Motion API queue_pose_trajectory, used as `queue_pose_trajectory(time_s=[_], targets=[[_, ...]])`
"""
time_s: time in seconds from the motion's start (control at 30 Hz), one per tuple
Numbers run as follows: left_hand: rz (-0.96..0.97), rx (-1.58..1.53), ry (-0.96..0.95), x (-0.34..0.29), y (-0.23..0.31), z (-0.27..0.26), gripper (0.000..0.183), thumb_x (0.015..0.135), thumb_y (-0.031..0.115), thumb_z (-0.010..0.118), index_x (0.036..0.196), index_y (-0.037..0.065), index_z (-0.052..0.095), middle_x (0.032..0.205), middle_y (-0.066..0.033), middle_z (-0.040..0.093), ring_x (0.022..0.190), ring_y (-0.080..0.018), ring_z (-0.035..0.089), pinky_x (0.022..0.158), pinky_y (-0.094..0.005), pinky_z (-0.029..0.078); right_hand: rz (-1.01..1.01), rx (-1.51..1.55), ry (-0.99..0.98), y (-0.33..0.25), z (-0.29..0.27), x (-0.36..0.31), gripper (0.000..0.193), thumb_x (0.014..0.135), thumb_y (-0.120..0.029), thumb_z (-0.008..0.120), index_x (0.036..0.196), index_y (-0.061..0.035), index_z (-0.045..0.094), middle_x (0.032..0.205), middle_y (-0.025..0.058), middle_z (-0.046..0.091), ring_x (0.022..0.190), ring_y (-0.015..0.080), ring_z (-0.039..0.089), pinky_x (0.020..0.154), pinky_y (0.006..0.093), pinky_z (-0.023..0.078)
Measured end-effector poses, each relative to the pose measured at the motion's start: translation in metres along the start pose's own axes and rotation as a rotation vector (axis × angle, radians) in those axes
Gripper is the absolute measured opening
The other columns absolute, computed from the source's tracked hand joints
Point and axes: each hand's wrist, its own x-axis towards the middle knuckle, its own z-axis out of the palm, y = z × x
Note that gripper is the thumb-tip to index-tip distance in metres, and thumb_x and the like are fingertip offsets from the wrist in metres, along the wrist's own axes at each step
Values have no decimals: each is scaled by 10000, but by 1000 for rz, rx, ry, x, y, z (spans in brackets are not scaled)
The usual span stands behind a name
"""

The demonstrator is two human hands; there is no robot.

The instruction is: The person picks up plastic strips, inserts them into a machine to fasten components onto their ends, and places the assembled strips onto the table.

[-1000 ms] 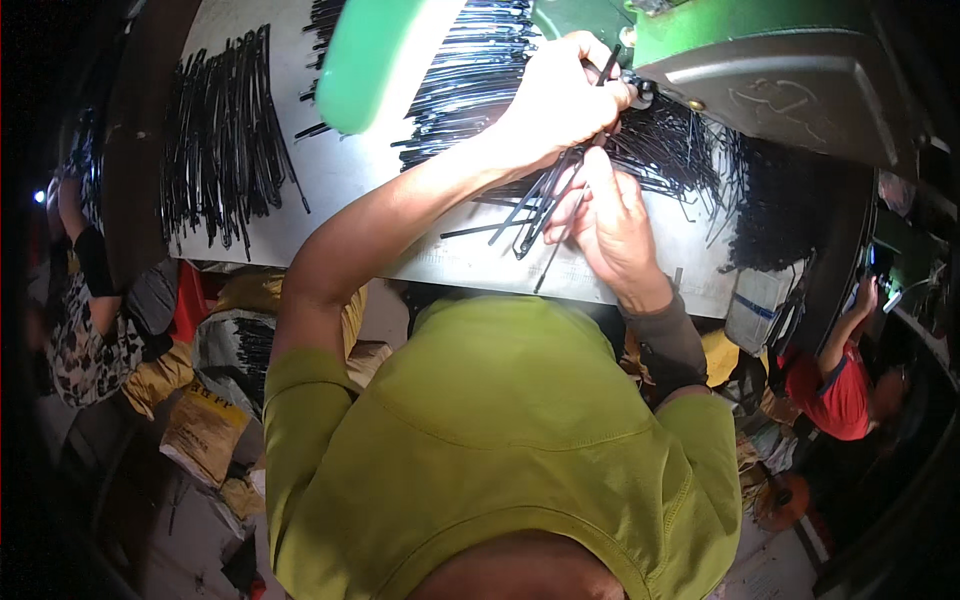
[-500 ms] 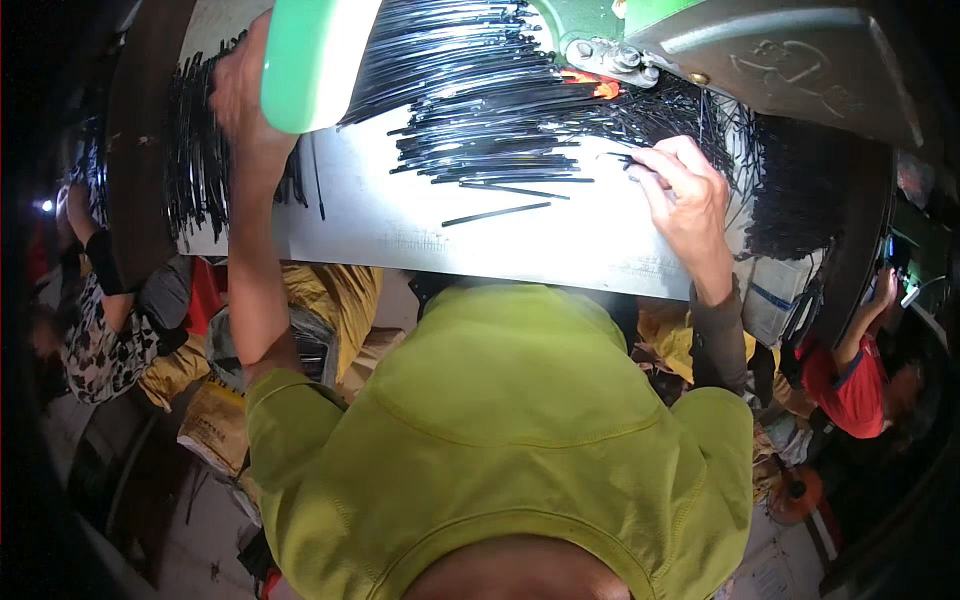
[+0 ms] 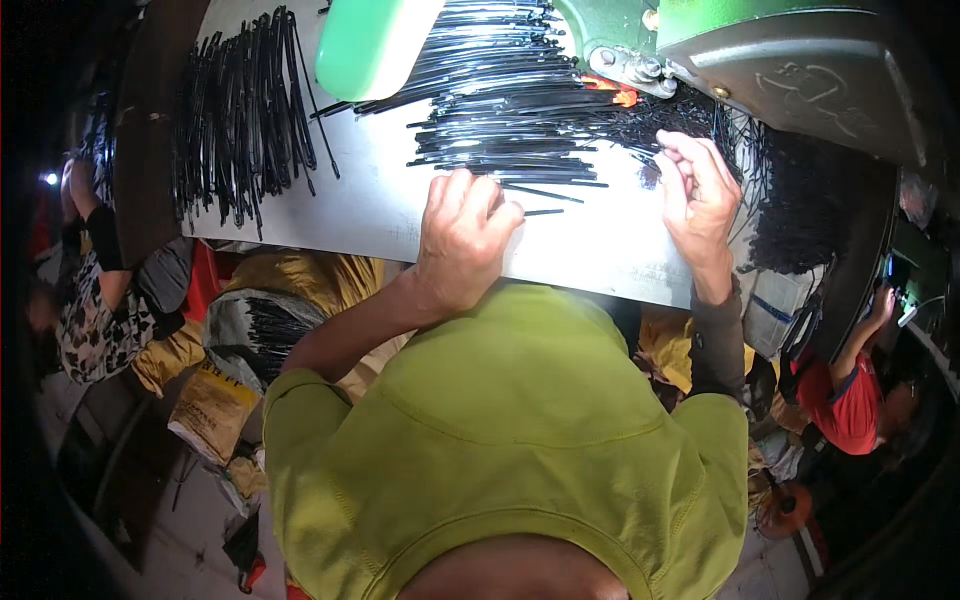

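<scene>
My left hand (image 3: 462, 238) is at the table's front edge, fingers curled on a thin black rod (image 3: 545, 211) whose end sticks out right of my thumb. Another loose black rod (image 3: 545, 193) lies just beyond it. Above these spreads a wide pile of black rods (image 3: 500, 130), laid side to side. My right hand (image 3: 703, 200) is raised beside the pile's right end, thumb and fingertips drawn together; what they hold, if anything, is too small to tell. Close to those fingertips is a tangled heap of short black pieces (image 3: 685, 118).
A bundle of black rods (image 3: 250, 120) lies lengthwise at the white tabletop's (image 3: 350, 215) left. A green-and-white lamp head (image 3: 375, 45) hangs over the back. The green machine (image 3: 790, 85) juts in at back right. Dark rods (image 3: 800, 215) fill the right end. Co-workers sit at both sides.
My left hand has left the rod bundle at the left and come down to the front middle, onto a loose rod. My right hand has shifted slightly right. The view has moved a little.
</scene>
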Motion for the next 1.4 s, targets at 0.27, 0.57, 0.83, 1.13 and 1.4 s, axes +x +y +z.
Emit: queue_pose_trajectory(time_s=[0.27, 0.57, 0.83, 1.13, 1.4], targets=[[-127, -462, -6, 47, -1, -7, 137, 801, -38, 602, 927, -13, 555, 772, -130, 611, 617, -233, 617, 557, -280, 478, 27, 975, 277, -26, 7, -5, 154, 832, 98, 503, 942, -10, 511, 898, 118, 549, 703, 162, 584, 586, 292, 503], [-224, -678, -54, 95, -12, 3, 163, 827, 23, 542, 970, -19, 607, 773, -70, 632, 597, -87, 570, 566, -222, 472, 178, 577, 149, -35, 38, 0, 87, 786, 53, 627, 864, 15, 639, 726, 51, 618, 578, 82, 581, 504, 204, 463], [112, -421, 197, 98, -26, 18, 305, 781, -50, 525, 1077, 2, 582, 806, -142, 595, 629, -230, 560, 596, -292, 454, 122, 423, 88, -34, 43, 4, 119, 781, 24, 633, 897, 14, 659, 656, 26, 598, 520, 31, 520, 442, 206, 395], [116, -403, 184, 99, -26, 20, 329, 774, -73, 541, 1095, -3, 566, 772, -148, 565, 617, -252, 541, 576, -304, 438, 200, 406, 164, -31, 40, 13, 147, 833, 15, 590, 976, 15, 628, 590, -35, 529, 507, 1, 471, 446, 174, 374], [277, -389, 321, 100, -33, 31, 373, 755, -102, 537, 1113, 1, 559, 702, -121, 500, 563, -245, 485, 535, -314, 424, 254, 459, 174, -31, 41, 13, 125, 845, 12, 587, 961, 17, 632, 598, -29, 527, 500, 5, 469, 438, 171, 364]])
